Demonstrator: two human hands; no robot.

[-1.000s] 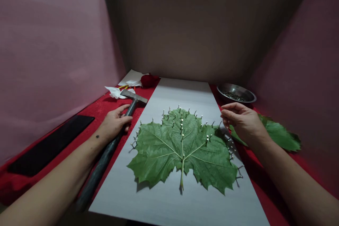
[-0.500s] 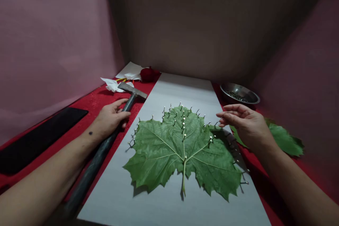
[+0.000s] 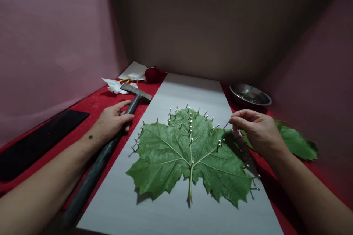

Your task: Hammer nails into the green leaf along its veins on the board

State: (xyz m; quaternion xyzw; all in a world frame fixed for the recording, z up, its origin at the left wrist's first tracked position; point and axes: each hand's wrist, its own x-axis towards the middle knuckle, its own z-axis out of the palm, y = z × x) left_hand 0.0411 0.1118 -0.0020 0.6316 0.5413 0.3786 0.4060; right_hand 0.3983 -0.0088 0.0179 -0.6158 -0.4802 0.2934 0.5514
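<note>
A large green leaf (image 3: 165, 154) lies on a white board (image 3: 193, 88), with several nails standing along its edges and central vein. My left hand (image 3: 114, 119) is wrapped round the handle of a hammer (image 3: 136, 93), just left of the board. At the leaf's upper right edge, my right hand (image 3: 252, 126) pinches a nail (image 3: 226, 125) between thumb and fingertips; the nail slants down towards the leaf. The nail's tip is too small to tell whether it touches.
A metal bowl (image 3: 249, 95) of nails sits at the back right, above another leaf (image 3: 296, 141). A black flat object (image 3: 44, 139) lies on the red cloth (image 3: 96, 102) at left. White tissue (image 3: 113, 85) and a red ball-like item (image 3: 152, 75) are behind the hammer.
My right fingers have closed together at the nail by the leaf's upper right edge. My left hand stays on the hammer. The view has shifted slightly.
</note>
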